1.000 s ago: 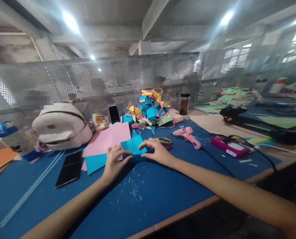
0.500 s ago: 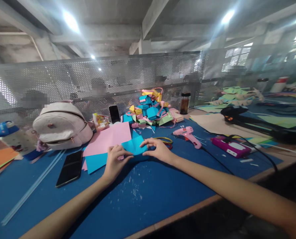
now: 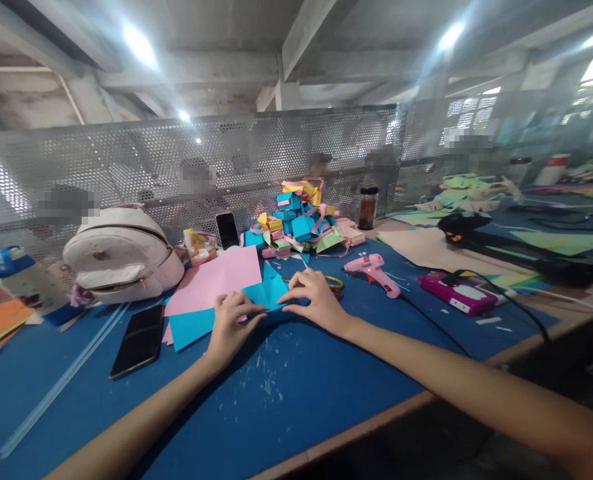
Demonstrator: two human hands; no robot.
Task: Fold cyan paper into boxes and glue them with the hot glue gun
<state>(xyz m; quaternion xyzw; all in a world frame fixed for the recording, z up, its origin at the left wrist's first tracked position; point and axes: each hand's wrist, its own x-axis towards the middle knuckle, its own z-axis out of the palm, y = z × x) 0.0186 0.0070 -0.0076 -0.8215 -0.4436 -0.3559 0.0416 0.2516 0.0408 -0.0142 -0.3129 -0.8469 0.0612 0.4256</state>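
Note:
A creased piece of blue paper (image 3: 267, 293) is held between my two hands, just above the table. My left hand (image 3: 232, 327) pinches its left edge between thumb and fingers. On the right edge, my right hand (image 3: 314, 300) closes thumb and fingertips on the paper. Beneath and to the left lie a pink sheet (image 3: 221, 277) and a flat blue sheet (image 3: 191, 329). Behind my right hand, scissors with yellow handles (image 3: 335, 283) are partly hidden. A pink glue gun (image 3: 375, 272) rests on the table to the right.
A pile of folded paper pieces (image 3: 304, 227) stands at the back, beside a dark jar (image 3: 368, 208). At left are a phone (image 3: 137, 341), a pale backpack (image 3: 124, 257) and a bottle (image 3: 31, 283). To the right are a magenta box (image 3: 459, 293) and cables.
My right hand has shifted its fingers down on the paper's right edge, and the paper is now more creased in the middle. My left hand keeps its pinch.

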